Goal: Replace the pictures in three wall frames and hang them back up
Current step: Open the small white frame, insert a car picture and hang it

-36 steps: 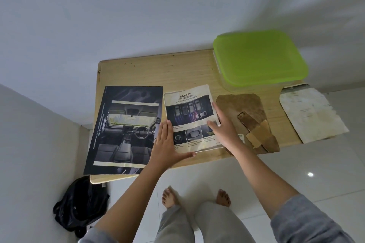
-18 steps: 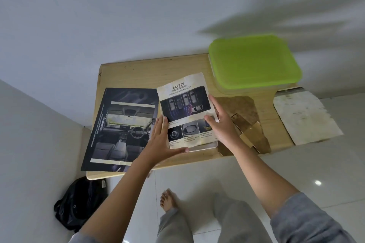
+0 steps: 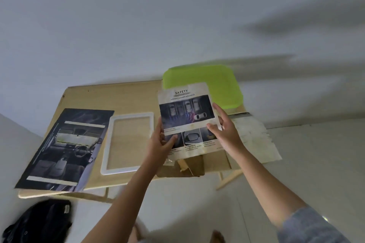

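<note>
Head view: printed car picture (image 3: 186,112) held clear above the wooden table (image 3: 118,96), portrait, long axis running away from the person, heading end farthest. Heading reads "SAFETY"; smaller lines too blurred to read. Left hand (image 3: 162,144) pinches its left edge, thumb on the face. Right hand (image 3: 227,132) grips the right edge likewise. Empty white frame (image 3: 106,144) lies flat just left, long axis the same way, beside a dark car-interior poster (image 3: 65,150). Green lid (image 3: 223,89) behind.
</note>
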Tool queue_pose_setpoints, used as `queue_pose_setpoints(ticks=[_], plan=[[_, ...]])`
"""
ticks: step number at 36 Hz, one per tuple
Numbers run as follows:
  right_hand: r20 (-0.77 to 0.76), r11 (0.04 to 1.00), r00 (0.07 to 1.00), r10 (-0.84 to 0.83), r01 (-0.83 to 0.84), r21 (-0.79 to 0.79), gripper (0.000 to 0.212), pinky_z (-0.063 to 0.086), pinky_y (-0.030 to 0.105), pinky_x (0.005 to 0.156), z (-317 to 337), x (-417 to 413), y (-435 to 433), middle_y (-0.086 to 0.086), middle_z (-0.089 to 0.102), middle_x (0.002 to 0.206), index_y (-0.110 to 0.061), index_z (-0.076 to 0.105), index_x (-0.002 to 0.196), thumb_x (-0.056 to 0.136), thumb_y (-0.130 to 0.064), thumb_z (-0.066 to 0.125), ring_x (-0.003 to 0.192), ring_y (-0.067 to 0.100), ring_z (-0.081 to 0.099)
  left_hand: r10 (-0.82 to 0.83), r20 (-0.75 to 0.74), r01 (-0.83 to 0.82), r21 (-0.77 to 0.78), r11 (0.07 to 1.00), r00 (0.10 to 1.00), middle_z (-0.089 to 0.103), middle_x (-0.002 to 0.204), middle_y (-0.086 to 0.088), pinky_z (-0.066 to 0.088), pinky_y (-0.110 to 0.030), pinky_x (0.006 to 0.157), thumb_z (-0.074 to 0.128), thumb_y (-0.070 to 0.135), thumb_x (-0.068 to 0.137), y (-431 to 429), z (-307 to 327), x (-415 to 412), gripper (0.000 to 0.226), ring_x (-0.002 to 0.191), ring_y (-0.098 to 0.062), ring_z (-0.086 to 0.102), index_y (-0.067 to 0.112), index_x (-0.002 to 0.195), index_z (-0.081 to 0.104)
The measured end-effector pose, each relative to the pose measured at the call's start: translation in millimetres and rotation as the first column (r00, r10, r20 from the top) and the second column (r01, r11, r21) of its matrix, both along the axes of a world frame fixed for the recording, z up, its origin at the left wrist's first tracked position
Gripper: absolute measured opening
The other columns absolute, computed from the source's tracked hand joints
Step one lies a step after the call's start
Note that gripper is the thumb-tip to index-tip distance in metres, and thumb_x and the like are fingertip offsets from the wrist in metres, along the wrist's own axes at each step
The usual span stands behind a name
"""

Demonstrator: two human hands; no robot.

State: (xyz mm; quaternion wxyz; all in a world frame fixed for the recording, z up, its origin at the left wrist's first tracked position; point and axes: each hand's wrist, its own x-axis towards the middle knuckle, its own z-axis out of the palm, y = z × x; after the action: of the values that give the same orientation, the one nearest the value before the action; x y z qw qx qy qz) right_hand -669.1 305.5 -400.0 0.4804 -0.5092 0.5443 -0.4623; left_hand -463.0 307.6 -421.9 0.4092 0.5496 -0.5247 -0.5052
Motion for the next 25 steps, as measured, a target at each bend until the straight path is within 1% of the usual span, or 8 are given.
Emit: queue_pose_setpoints(ticks=[3,6,11,14,17,19,21,25], plan=[[-0.080,0.996,0.996,-0.047,0.053,0.075,0.062,0.045,0.019,0.095,-11.5,-57.9,16.5,-0.012,0.054,0.126,-0.024,0.034,0.139,0.087,0.002,0.056,0.110,-0.006,0.055,-0.044,-0.019,0.044,0.015,0.999,0.999,0.061,0.099,0.013,0.056,-0.026,0.074,0.059,-0.003,0.085,9.0,-16.6,-55.5,0.071,0.080,-0.003,0.065,0.035,0.137,0.029],[-0.163,0.983,0.985,-0.056,0.084,0.165,0.063,0.034,0.036,0.109,-26.6,-108.2,31.4,-0.003,0.046,0.140,-0.034,0.035,0.137,0.086,-0.008,0.061,0.128,0.012,0.042,-0.070,-0.023,0.072,0.084,0.994,0.997,0.060,0.104,0.010,0.056,-0.028,0.077,0.061,-0.002,0.085,18.6,-37.7,-103.1,0.078,0.087,-0.006,0.065,0.039,0.139,0.024],[-0.249,0.952,0.968,-0.045,0.117,0.282,0.063,0.036,0.027,0.102,-45.8,-161.8,47.8,0.000,0.046,0.139,-0.027,0.033,0.139,0.086,-0.007,0.060,0.128,0.012,0.042,-0.151,0.007,0.147,0.186,0.971,0.988,0.057,0.110,0.002,0.055,-0.036,0.082,0.063,0.003,0.085,31.8,-65.4,-158.4,0.070,0.098,-0.020,0.059,0.033,0.139,0.029],[-0.298,0.933,0.954,-0.022,0.126,0.336,0.064,0.033,0.019,0.096,-58.1,-178.8,47.3,-0.005,0.040,0.140,-0.019,0.031,0.142,0.086,-0.006,0.060,0.127,0.007,0.038,-0.180,0.034,0.166,0.246,0.955,0.983,0.057,0.107,0.003,0.055,-0.032,0.082,0.063,0.004,0.085,31.3,-75.9,-178.2,0.072,0.095,-0.018,0.059,0.026,0.143,0.025],[-0.349,0.921,0.937,-0.019,0.152,0.358,0.064,0.043,0.028,0.098,-71.0,-188.0,41.3,0.001,0.046,0.139,-0.018,0.034,0.141,0.084,-0.008,0.062,0.121,0.015,0.048,-0.172,0.066,0.147,0.281,0.948,0.983,0.055,0.117,-0.002,0.053,-0.036,0.088,0.064,0.002,0.084,24.8,-86.5,-187.9,0.075,0.101,-0.018,0.058,0.020,0.145,0.024],[-0.382,0.919,0.924,-0.026,0.172,0.355,0.062,0.046,0.033,0.097,-75.7,-190.6,35.4,0.006,0.052,0.134,-0.017,0.037,0.139,0.083,-0.008,0.063,0.117,0.020,0.053,-0.173,0.134,0.135,0.257,0.957,0.976,0.048,0.129,-0.008,0.050,-0.040,0.094,0.067,0.005,0.081,19.8,-91.5,-191.4,0.077,0.110,-0.021,0.054,0.019,0.144,0.027],[-0.425,0.925,0.905,-0.020,0.178,0.336,0.061,0.045,0.033,0.098,-79.1,-191.1,28.4,0.006,0.051,0.132,-0.015,0.038,0.138,0.083,-0.010,0.063,0.117,0.020,0.052,-0.173,0.225,0.117,0.240,0.964,0.959,0.043,0.127,-0.007,0.048,-0.034,0.096,0.068,0.006,0.081,15.7,-89.0,-194.4,0.075,0.109,-0.019,0.052,0.017,0.143,0.028],[-0.543,0.943,0.839,0.033,0.153,0.294,0.055,0.038,0.021,0.083,-84.4,-191.0,14.0,0.006,0.044,0.114,-0.018,0.041,0.135,0.084,-0.017,0.063,0.103,0.016,0.048,-0.175,0.394,0.110,0.183,0.977,0.902,0.037,0.125,-0.011,0.044,-0.036,0.100,0.067,0.009,0.082,6.1,-84.4,-201.1,0.075,0.112,-0.024,0.048,0.010,0.144,0.025]])
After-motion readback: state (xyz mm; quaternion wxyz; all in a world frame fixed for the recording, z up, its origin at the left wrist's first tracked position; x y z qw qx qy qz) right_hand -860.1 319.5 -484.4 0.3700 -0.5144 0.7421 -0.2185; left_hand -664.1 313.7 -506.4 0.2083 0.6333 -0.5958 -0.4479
